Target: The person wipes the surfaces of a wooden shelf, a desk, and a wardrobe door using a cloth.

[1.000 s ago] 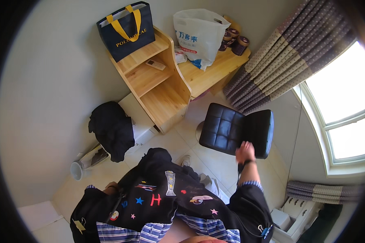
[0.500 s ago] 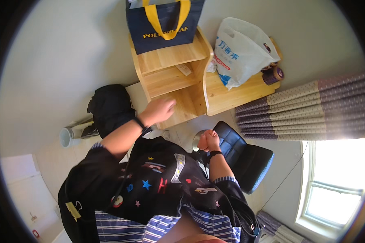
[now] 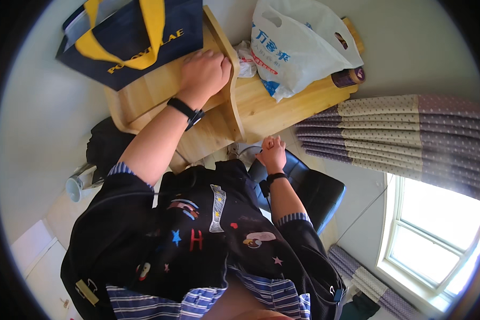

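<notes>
A dark blue shopping bag (image 3: 127, 40), pale inside, is standing far left on a wooden shelf (image 3: 154, 88). A wrinkly white plastic bag (image 3: 304, 48) is sitting farther right. The left hand (image 3: 205, 72) is reaching beside the blue bag; I can't tell its grip. The right hand (image 3: 273, 153) is hovering, fingers curled, near a shiny black chair (image 3: 314, 192).

Home room: patterned curtain (image 3: 384, 140), desk (image 3: 272, 111)

Fisheye view from the person's head
Looks down and forward over the near black top (image 3: 208, 256) to left hand (image 3: 205, 74), right hand (image 3: 273, 154) and wooden surface (image 3: 266, 114).
</notes>
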A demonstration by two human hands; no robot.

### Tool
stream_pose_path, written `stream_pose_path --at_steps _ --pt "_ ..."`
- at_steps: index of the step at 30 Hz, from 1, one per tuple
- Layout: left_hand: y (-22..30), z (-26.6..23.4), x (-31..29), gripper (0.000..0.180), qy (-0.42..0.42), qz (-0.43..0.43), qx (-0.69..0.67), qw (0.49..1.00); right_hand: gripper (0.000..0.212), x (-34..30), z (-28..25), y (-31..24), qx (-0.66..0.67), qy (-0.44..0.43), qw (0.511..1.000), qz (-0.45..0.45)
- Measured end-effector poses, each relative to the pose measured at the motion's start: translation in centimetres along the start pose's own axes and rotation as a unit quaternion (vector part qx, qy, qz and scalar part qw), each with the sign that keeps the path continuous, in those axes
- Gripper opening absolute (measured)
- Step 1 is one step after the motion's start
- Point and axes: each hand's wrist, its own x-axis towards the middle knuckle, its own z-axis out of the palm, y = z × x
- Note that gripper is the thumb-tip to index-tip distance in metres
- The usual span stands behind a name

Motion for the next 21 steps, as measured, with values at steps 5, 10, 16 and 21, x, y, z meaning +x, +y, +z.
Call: stream_pose_path --at_steps 5,10,16,21 --pt "0.7 -1.2 1.0 0.044 -0.052 0.023 0.007 0.998 0.052 8.8 6.3 2.1 -0.057 -0.063 0.995 -0.061" --pt "0.5 -1.4 0.3 0.046 -0.078 -0.042 0.016 0.996 0.053 12.2 8.8 -2.5 -0.168 -0.133 0.966 -0.142" --pt "0.3 -1.2 0.7 0.053 -0.088 -0.053 0.007 0.995 0.047 20.7 12.9 -8.9 -0.125 -0.076 0.940 -0.307" --pt "0.6 -1.3 1.3 0.054 -0.119 -0.063 0.023 0.991 0.062 21.4 12.4 -12.1 -0.134 -0.053 0.932 -0.333"
